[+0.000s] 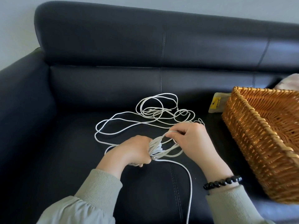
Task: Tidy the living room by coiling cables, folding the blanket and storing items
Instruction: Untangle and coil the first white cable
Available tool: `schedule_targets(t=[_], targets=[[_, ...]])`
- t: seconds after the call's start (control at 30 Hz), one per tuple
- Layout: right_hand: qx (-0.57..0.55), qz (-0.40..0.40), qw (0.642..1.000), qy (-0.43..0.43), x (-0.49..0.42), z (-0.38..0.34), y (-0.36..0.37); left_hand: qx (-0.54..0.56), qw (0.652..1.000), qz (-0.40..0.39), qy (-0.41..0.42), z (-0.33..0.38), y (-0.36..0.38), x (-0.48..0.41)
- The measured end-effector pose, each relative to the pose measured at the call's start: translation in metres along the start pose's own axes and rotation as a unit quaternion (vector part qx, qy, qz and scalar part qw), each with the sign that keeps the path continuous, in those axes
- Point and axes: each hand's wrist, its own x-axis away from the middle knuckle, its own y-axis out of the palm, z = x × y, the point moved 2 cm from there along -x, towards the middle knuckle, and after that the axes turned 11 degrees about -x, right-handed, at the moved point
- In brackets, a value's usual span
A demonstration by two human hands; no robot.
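A long white cable point(129, 122) lies in loose loops on the black leather sofa seat point(68, 143). My left hand point(134, 151) grips a bundle of coiled loops of that cable in its fist. My right hand point(192, 139), a black bead bracelet on its wrist, pinches one loop of the same cable just right of the bundle. One strand runs from the bundle down toward the bottom edge of the view. A second, thinner white cable with a plug lies tangled behind, near the seat back.
A wicker basket point(239, 126) stands on the seat to the right, its inside bare where visible. A small beige pouch with a yellow label point(216, 102) lies behind its left corner. A pale cloth point(291, 83) shows at the far right edge.
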Motion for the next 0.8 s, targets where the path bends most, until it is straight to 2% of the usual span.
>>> schedule_targets(t=[0.2,0.37,0.47,0.57,0.67,0.8], targets=[[0.102,-0.026,0.994,0.035,-0.002,0.011,-0.007,0.089,0.994,-0.030,0.052,-0.008,-0.010,0.001],[0.136,-0.019,0.990,-0.028,-0.003,0.010,0.001,0.225,0.964,-0.084,0.116,-0.010,-0.019,0.009],[0.140,0.009,0.986,-0.088,-0.006,0.013,0.006,0.300,0.930,-0.126,0.170,-0.007,-0.020,0.015],[0.176,0.016,0.977,-0.124,-0.008,0.018,0.010,0.422,0.873,-0.141,0.199,-0.008,-0.019,0.016],[0.195,0.022,0.975,-0.108,-0.010,0.020,0.010,0.504,0.819,-0.142,0.234,-0.010,-0.019,0.014],[0.205,0.045,0.974,-0.089,-0.009,0.018,0.007,0.582,0.779,-0.089,0.217,-0.006,-0.018,0.011]])
